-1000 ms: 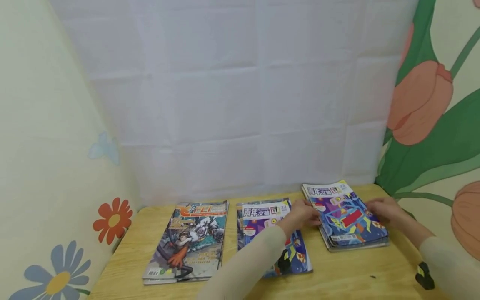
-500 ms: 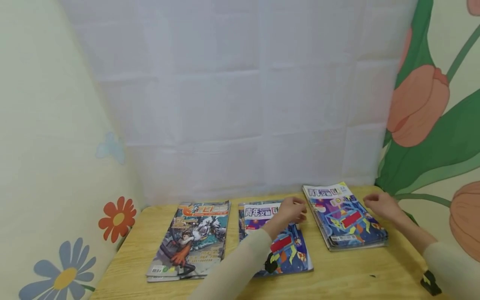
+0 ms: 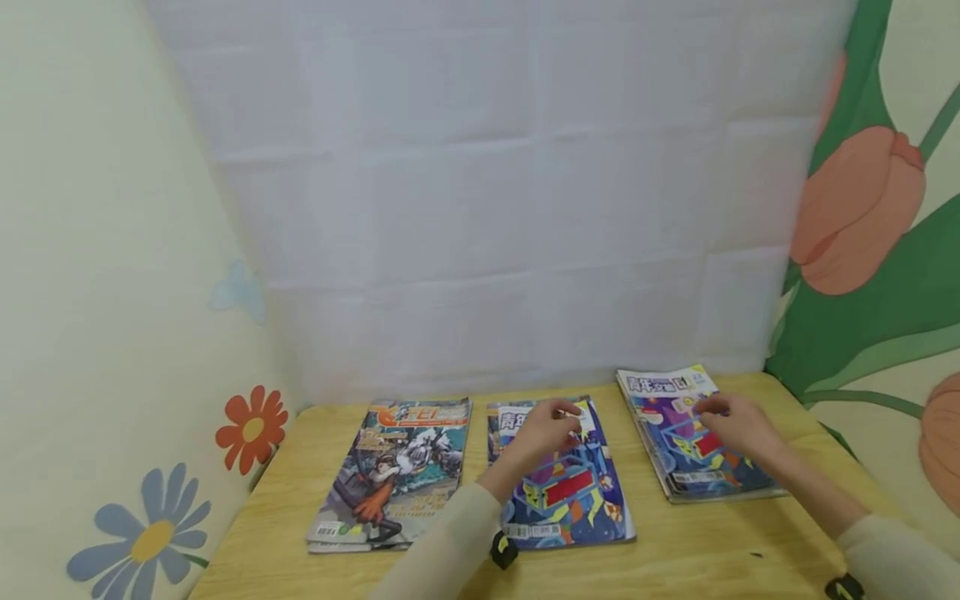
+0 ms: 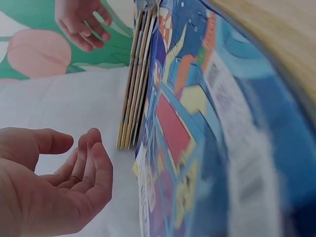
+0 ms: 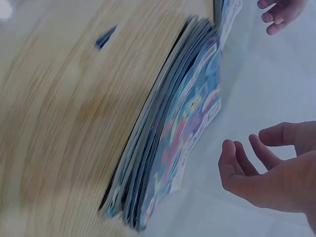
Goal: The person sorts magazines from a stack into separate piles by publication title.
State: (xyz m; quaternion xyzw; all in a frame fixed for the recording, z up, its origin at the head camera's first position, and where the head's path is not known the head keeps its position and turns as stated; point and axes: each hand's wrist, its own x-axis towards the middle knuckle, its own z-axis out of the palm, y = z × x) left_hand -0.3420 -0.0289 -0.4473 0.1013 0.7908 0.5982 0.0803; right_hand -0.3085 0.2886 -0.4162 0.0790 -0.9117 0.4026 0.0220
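Observation:
My left hand hovers over the middle magazine pile, its fingers loosely bent and holding nothing. In the left wrist view that hand is apart from the blue cover beside it. My right hand is raised above the right magazine stack, likewise holding nothing. The right wrist view has this hand clear of the stack, whose several layered edges show. Both top covers are purple and blue with a red panel. Farther left lies another pile of magazines with an orange-titled cover.
The piles lie on a wooden table against a white cloth backdrop. A small dark scrap is near the front right. Painted walls flank the table on both sides.
Both hands have let go of the right stack and lifted off. The left hand has moved left over the middle pile; the right hand has come in above the right stack. The view has shifted slightly.

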